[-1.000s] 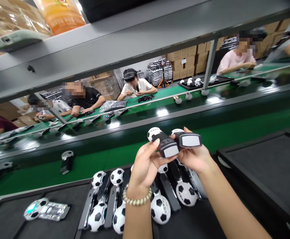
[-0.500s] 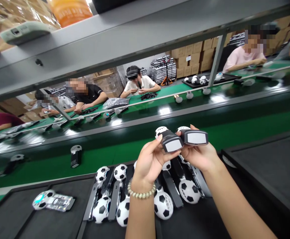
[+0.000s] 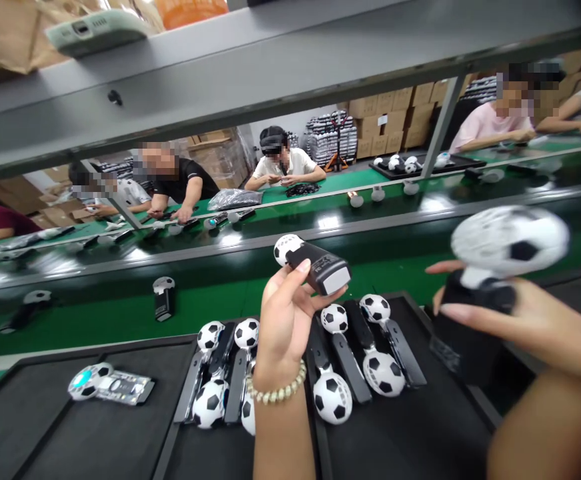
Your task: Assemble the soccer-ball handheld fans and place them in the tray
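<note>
My left hand [image 3: 288,303], a beaded bracelet on its wrist, is closed around the black handle of a handheld fan [image 3: 323,270]. This fan's vented soccer-ball head points away, and its pale end panel faces me. At the right, my right hand [image 3: 510,320] grips a second handheld fan [image 3: 510,237] by its black handle, ball head up; both are blurred. Below my left hand, several similar fans [image 3: 333,397] lie side by side in a black tray [image 3: 385,447], heads alternating near and far. My left forearm hides some of them.
One fan with a bare circuit board [image 3: 120,388] and a lit blue face lies in the tray's left section. Another fan [image 3: 163,299] rests on the green surface beyond. A grey beam [image 3: 270,73] crosses overhead. Several co-workers sit across the conveyor [image 3: 290,230], which carries more parts.
My hands have parted. The right hand has swung right and nearer with its fan, now upright; the left still holds its fan and has shifted slightly left. The view has shifted a little.
</note>
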Available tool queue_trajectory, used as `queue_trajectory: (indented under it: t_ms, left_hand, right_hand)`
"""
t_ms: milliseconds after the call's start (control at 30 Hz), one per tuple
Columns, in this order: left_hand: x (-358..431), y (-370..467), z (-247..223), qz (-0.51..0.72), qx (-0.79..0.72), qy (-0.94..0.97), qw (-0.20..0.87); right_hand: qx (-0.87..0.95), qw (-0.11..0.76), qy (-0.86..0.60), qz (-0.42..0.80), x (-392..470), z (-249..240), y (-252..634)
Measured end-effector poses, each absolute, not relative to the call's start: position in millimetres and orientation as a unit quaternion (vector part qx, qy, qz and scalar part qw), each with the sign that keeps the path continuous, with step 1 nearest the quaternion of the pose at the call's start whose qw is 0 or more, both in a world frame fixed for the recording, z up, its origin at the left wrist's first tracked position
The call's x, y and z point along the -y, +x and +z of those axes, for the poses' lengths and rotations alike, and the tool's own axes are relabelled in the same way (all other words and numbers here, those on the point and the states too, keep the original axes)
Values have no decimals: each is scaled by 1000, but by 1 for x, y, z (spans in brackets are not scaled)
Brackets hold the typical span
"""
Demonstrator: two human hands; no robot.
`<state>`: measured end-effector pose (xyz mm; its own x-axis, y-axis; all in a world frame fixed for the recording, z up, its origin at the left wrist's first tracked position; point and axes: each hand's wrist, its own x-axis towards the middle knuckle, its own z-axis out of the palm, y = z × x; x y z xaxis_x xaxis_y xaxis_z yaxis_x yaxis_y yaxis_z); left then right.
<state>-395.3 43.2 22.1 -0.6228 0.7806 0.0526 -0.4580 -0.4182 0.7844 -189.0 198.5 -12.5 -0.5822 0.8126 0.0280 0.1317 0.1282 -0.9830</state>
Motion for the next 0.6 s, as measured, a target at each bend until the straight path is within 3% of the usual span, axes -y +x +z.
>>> queue_trajectory:
  t_ms: [100, 167, 267, 467, 600]
  left_hand:
    - [-36, -396, 25, 822, -378, 219, 365]
    - [-32, -394, 27, 824, -380, 221, 358]
    - [-29, -392, 30, 823, -383, 222, 355]
    - [-29, -389, 32, 806, -391, 239, 374]
    - [-28, -386, 33, 796, -407, 244, 377]
  right_hand:
    - [825, 163, -425, 334, -219, -39, -203]
    - [827, 123, -425, 348, -230, -56, -215]
    - [784, 165, -407, 438, -241, -74, -225]
    - [681, 355, -419, 484, -247, -97, -229]
    - [651, 377, -397, 525, -235, -103, -221]
